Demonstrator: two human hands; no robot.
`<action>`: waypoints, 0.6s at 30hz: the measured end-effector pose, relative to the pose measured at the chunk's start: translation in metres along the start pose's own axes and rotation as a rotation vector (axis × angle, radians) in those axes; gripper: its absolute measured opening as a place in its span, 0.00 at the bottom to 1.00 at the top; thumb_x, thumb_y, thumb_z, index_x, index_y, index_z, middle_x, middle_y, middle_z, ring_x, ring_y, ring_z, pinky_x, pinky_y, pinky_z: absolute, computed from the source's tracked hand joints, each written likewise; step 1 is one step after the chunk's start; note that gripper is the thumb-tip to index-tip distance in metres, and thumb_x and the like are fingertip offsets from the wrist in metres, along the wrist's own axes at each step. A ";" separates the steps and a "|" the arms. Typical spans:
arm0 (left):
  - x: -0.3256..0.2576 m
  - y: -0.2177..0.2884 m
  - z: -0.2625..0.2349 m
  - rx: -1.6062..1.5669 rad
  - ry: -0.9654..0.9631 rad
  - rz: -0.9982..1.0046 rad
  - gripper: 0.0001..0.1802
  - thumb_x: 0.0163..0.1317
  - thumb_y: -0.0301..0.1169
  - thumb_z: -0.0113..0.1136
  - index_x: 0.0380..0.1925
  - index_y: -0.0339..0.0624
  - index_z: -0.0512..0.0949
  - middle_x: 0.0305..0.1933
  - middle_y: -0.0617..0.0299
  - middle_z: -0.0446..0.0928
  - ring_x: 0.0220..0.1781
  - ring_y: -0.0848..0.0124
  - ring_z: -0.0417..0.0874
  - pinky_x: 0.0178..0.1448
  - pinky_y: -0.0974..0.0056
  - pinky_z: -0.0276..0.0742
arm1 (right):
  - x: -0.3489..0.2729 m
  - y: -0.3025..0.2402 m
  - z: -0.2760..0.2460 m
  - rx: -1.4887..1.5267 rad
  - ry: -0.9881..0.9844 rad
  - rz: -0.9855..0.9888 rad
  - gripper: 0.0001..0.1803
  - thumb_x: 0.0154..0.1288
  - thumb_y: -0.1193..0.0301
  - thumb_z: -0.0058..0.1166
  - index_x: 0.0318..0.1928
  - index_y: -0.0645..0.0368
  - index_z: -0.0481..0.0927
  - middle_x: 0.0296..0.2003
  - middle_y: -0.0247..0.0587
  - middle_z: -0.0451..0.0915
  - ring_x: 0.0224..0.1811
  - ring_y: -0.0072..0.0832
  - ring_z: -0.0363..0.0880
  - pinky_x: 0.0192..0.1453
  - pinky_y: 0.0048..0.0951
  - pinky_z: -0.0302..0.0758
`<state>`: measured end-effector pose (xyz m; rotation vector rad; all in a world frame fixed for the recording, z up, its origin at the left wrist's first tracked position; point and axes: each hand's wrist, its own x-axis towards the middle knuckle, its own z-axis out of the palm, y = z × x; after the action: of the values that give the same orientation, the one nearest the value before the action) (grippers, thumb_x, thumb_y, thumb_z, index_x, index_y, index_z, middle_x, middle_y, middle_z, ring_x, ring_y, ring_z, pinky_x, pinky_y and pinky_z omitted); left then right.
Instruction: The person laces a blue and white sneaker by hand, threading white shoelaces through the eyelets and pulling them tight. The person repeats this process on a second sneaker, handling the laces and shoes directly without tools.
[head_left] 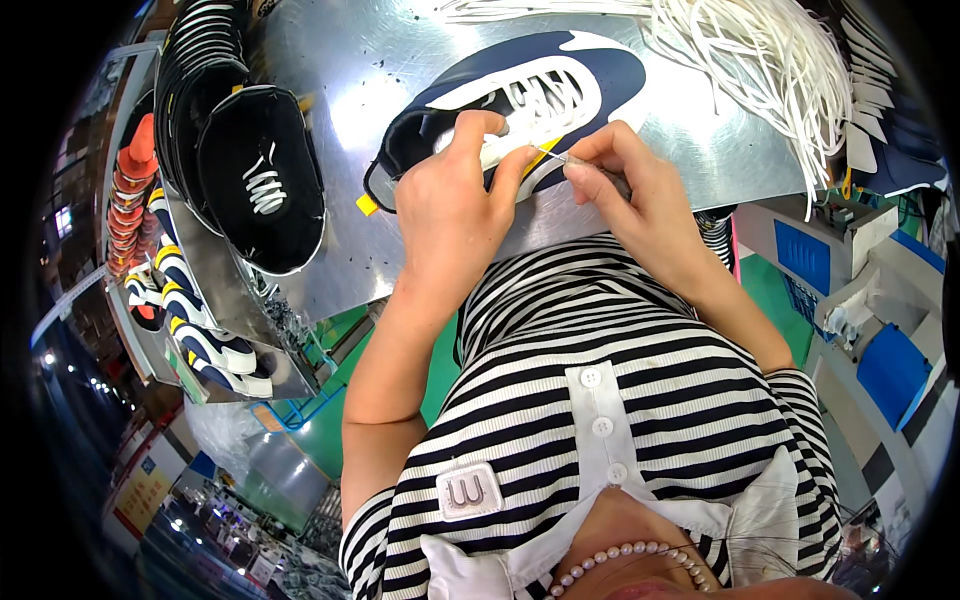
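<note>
A navy and white shoe upper (475,80) with a black lining and a yellow heel tab lies on its side on the metal table, toe to the upper right. White laces (545,97) cross its eyelets. My left hand (450,205) is closed on the upper's near edge by the opening, thumb and index finger at the white lacing strip. Close beside it, my right hand (640,190) pinches a thin pale strand or slim tool (550,154) that reaches toward my left thumb; which of these it is, I cannot tell. Part of the upper is hidden under my hands.
A row of nested dark shoe uppers (262,180) stands at the left. A large bundle of white laces (750,60) spreads over the far right of the metal table (350,245). More navy uppers (900,150) are stacked at the right edge. Several striped shoes (210,340) sit lower left.
</note>
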<state>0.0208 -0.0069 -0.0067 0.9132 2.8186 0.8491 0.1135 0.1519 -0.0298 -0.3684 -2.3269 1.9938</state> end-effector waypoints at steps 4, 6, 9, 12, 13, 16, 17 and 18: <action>0.000 -0.004 0.002 -0.017 -0.001 0.068 0.16 0.58 0.35 0.71 0.42 0.40 0.78 0.31 0.54 0.83 0.25 0.61 0.84 0.29 0.63 0.76 | 0.005 0.004 -0.005 -0.033 -0.021 -0.018 0.10 0.72 0.70 0.53 0.39 0.65 0.72 0.27 0.42 0.81 0.27 0.28 0.81 0.31 0.27 0.74; 0.001 -0.008 0.002 -0.043 -0.014 0.158 0.15 0.59 0.33 0.70 0.42 0.40 0.78 0.30 0.53 0.83 0.25 0.60 0.84 0.30 0.62 0.76 | 0.010 0.002 -0.006 -0.069 -0.050 0.001 0.09 0.71 0.70 0.53 0.39 0.65 0.72 0.26 0.41 0.81 0.27 0.28 0.82 0.31 0.28 0.75; 0.001 -0.006 0.005 -0.070 -0.040 0.302 0.14 0.59 0.30 0.69 0.43 0.39 0.78 0.28 0.52 0.82 0.26 0.59 0.83 0.30 0.62 0.75 | 0.020 -0.002 0.005 -0.055 -0.013 0.049 0.09 0.70 0.70 0.54 0.39 0.64 0.73 0.25 0.43 0.81 0.28 0.33 0.84 0.31 0.32 0.76; 0.000 -0.005 0.005 -0.067 -0.032 0.318 0.13 0.59 0.28 0.68 0.43 0.38 0.79 0.29 0.52 0.82 0.27 0.58 0.82 0.30 0.62 0.74 | 0.025 -0.005 0.012 -0.125 0.003 0.052 0.09 0.69 0.69 0.54 0.39 0.63 0.73 0.26 0.47 0.81 0.29 0.39 0.84 0.33 0.35 0.76; -0.002 -0.006 0.006 -0.063 -0.023 0.302 0.13 0.59 0.27 0.68 0.43 0.38 0.79 0.29 0.52 0.81 0.27 0.57 0.82 0.30 0.62 0.74 | 0.025 -0.005 0.012 -0.168 -0.002 0.044 0.09 0.69 0.69 0.54 0.40 0.62 0.74 0.26 0.48 0.81 0.30 0.41 0.84 0.33 0.36 0.76; -0.007 -0.010 0.004 -0.103 0.026 0.200 0.13 0.60 0.30 0.67 0.45 0.41 0.79 0.32 0.52 0.83 0.28 0.59 0.83 0.31 0.63 0.75 | 0.012 -0.017 -0.032 -0.321 -0.138 0.083 0.10 0.67 0.67 0.57 0.43 0.59 0.78 0.25 0.40 0.79 0.27 0.30 0.79 0.33 0.31 0.73; -0.008 -0.006 0.003 -0.101 0.008 0.170 0.13 0.61 0.30 0.67 0.45 0.41 0.79 0.33 0.53 0.83 0.28 0.59 0.83 0.31 0.63 0.75 | 0.009 -0.021 -0.043 -0.311 -0.134 0.134 0.10 0.67 0.67 0.58 0.44 0.59 0.79 0.24 0.35 0.78 0.26 0.22 0.77 0.33 0.27 0.72; -0.007 -0.002 -0.002 -0.101 -0.080 0.108 0.13 0.62 0.30 0.65 0.45 0.43 0.79 0.34 0.53 0.83 0.28 0.59 0.84 0.32 0.63 0.76 | 0.013 -0.016 -0.044 -0.132 -0.014 0.075 0.12 0.65 0.67 0.60 0.44 0.59 0.79 0.26 0.27 0.77 0.27 0.13 0.70 0.32 0.22 0.70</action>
<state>0.0252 -0.0126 -0.0071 1.0666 2.6529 0.9359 0.1067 0.1950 -0.0083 -0.4570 -2.4973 1.8841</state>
